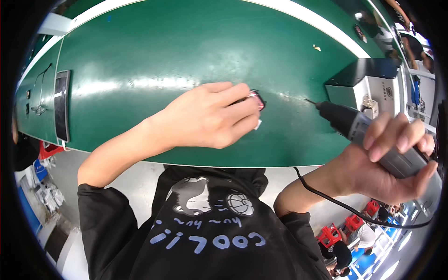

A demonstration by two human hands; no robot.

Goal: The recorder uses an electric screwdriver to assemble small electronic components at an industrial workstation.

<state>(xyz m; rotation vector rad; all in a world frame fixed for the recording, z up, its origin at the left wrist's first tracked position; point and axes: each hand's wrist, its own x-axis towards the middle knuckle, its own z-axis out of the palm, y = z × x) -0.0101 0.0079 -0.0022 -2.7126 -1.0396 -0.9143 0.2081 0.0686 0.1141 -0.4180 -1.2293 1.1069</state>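
Observation:
My left hand [217, 116] is over the green tabletop, its fingers curled down on a small dark-rimmed part with a pinkish-red face [256, 100]. Most of that part is hidden beneath the fingers. A small white bit [258, 124] shows by the fingertips. My right hand [371, 175] is wrapped around a grey-and-black electric screwdriver [343, 119], held raised at the right. Its thin bit points left and away from me, apart from the small part. A black cord [326, 197] hangs in a loop below that hand.
A dark-topped, silver-sided box [366, 84] stands on the table [154, 46] at the right, just beyond the screwdriver. On the far left lies a long, dark, flat device [62, 106]. A small yellowish scrap [317, 47] is at the back right. Other people sit in the background.

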